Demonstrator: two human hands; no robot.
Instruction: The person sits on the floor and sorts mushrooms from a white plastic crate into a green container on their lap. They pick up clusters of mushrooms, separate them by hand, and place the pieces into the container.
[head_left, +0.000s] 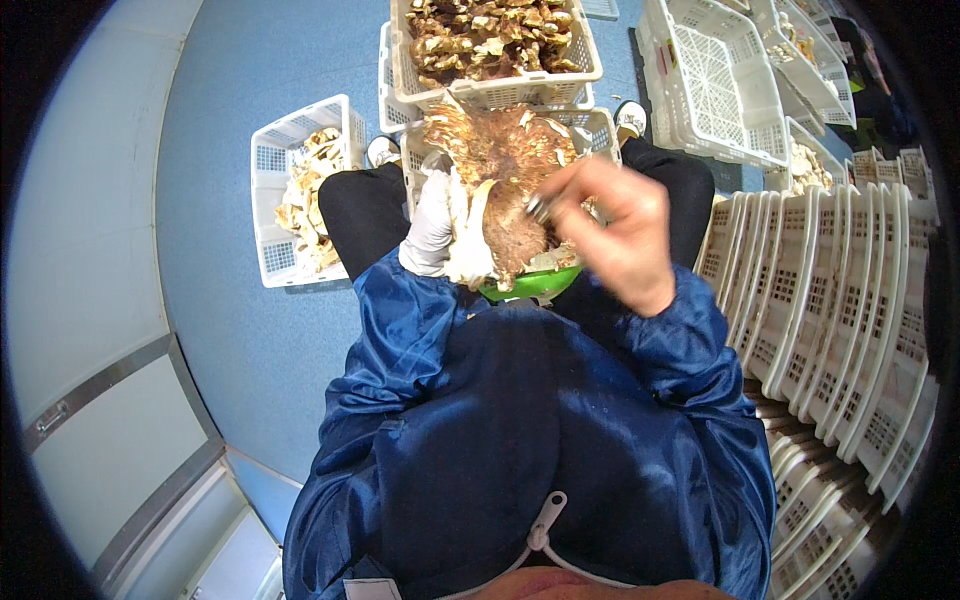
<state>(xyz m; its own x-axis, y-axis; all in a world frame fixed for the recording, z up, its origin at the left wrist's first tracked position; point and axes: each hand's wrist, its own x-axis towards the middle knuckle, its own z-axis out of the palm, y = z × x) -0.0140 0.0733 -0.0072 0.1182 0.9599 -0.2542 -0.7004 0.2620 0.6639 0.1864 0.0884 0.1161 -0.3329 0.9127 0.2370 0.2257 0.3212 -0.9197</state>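
Note:
My left hand (431, 225), in a white glove, grips a large brown scaly mushroom (510, 161) by its pale, torn edge, above my lap. The cap's shaggy upper side faces me. My bare right hand (622, 225) is blurred over the right side of the mushroom. Pinched in its fingers is a small metal tool (537, 208), its kind unclear. Under the mushroom, part of a green bowl (536, 285) shows. A white plastic crate (600, 124) stands between my legs, mostly hidden by the mushroom and my hands.
Ahead, a white crate (499, 81) is heaped with brown mushrooms (487, 37). A crate (262, 210) of pale mushroom pieces (311, 195) sits at my left. Stacked crates (724, 82) stand front right, with nested crates (817, 315) beside my right arm. A white wall (90, 187) bounds the left.

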